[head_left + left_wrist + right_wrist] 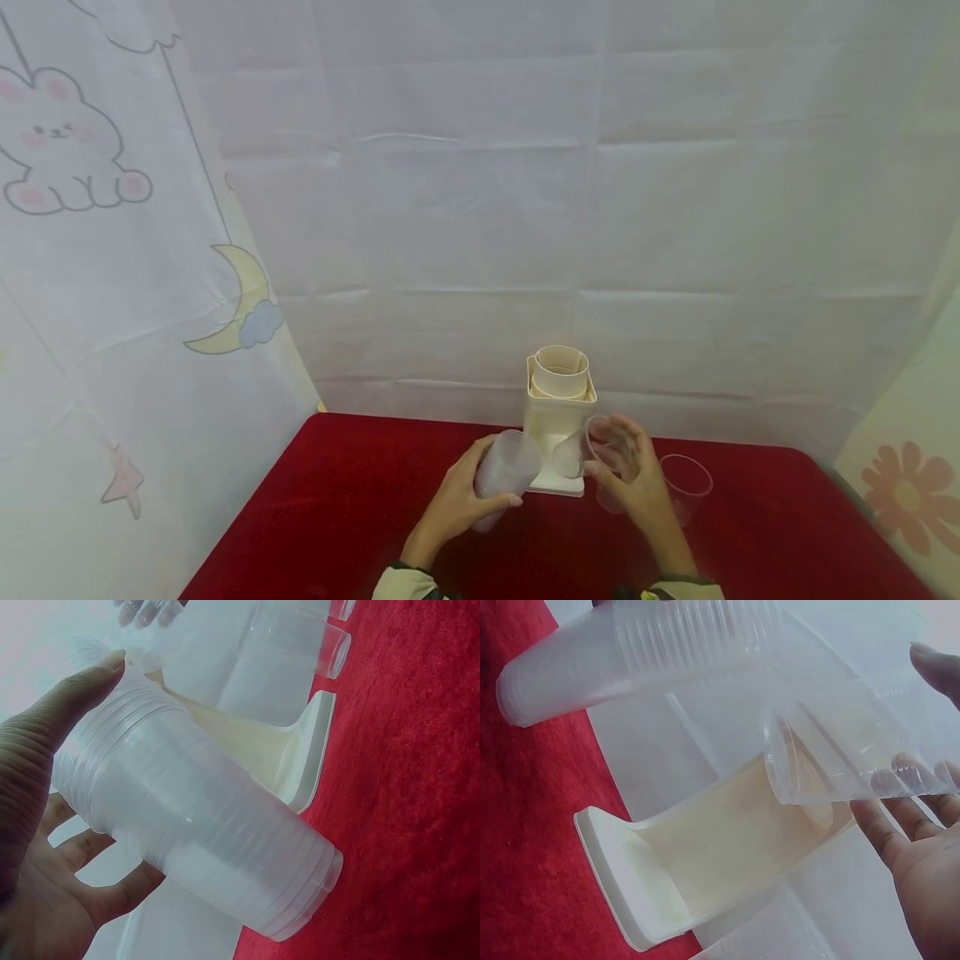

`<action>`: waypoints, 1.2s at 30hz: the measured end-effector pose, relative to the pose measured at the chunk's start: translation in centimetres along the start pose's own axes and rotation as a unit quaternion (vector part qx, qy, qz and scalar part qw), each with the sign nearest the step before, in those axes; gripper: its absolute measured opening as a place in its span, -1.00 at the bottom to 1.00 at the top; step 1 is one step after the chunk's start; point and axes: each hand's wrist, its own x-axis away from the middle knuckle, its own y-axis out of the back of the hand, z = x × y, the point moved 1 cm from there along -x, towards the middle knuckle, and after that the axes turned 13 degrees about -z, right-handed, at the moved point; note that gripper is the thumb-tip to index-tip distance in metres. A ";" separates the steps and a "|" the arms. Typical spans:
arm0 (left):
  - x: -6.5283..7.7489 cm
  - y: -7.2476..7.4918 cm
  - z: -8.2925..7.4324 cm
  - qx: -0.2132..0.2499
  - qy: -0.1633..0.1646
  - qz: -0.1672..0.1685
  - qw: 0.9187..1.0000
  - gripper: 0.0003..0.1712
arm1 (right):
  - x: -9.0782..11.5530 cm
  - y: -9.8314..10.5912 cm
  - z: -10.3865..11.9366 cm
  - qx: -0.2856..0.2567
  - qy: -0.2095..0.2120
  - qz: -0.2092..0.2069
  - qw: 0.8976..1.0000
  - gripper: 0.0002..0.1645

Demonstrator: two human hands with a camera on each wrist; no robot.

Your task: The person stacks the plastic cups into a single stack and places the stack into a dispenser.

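My left hand [453, 504] grips a tilted stack of nested clear plastic cups [504, 473], thumb on one side and fingers on the other, as the left wrist view shows. To its right, my right hand [637, 479] holds a single clear plastic cup [817, 754] on its side, with the base towards the stack. Fingertips show through that cup's wall in the right wrist view. Just behind both hands stands a cream cup dispenser [551, 412] with a round tube at its top and an open front. The two hands are apart.
A clear plastic cup [686, 483] stands upright on the red cloth-covered table [360, 500], right of my right hand. Another clear cup [609, 502] is partly hidden behind that hand. A pale wall sheet [465, 225] hangs behind the table.
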 end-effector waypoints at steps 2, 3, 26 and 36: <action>0.0 0.0 -0.1 0.000 0.002 0.001 1.000 -0.04 | 0.0 -0.1 0.2 0.002 -0.001 -0.006 1.000 -0.10; 0.0 0.0 -0.1 0.000 0.005 0.003 1.000 -0.04 | 0.0 -0.1 0.2 0.004 -0.001 -0.009 1.000 -0.10; 0.2 -0.1 -0.5 -0.002 -0.008 0.003 1.000 -0.03 | -0.1 -1.2 2.3 -0.073 0.027 -0.020 0.997 -0.10; 0.3 -0.1 -0.5 0.004 -0.001 0.004 1.000 -0.04 | -0.1 -1.8 2.8 -0.099 0.035 -0.013 0.994 -0.09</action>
